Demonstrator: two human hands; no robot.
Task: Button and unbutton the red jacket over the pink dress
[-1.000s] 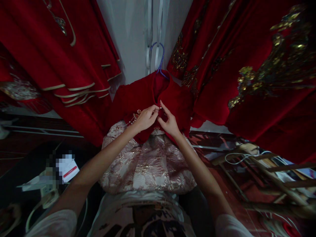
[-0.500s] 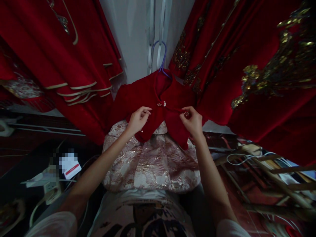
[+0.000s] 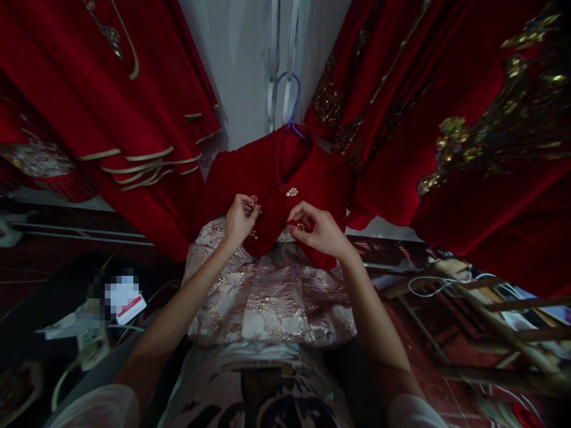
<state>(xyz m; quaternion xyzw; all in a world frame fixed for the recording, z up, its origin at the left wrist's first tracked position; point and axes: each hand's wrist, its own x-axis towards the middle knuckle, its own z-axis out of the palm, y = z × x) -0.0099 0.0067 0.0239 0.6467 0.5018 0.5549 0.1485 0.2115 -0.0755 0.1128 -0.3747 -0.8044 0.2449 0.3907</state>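
One red jacket, four beaded clusters counted

Watching the feed from my remote post. Jacket has one blue-purple hanger in its collar; its lower hem overlaps the upper edge of one pale, shiny brocade garment. Hanger hook is at two upright metal bars; cannot tell whether it is hooked on.

Two hands in view. Right hand: thumb and forefinger pinching the front edge of the jacket's right-hand panel, one cluster by the fingertips. Left hand: fingers curled in at the left-hand panel; cannot tell whether they grip bead, cloth or neither.

Clusters, by place: one at the bottom of the neck opening, two on the left-hand panel (the upper at the left fingertips, the lower nearer the hem), one by the right hand. A scrap beside the neck cluster is too small to tell.

Red garments hang on both sides, folds too overlapped to count. Lower left, near the dark surface's right edge: one white card with a red stripe, one power strip. Lower right: one wooden frame carrying papers
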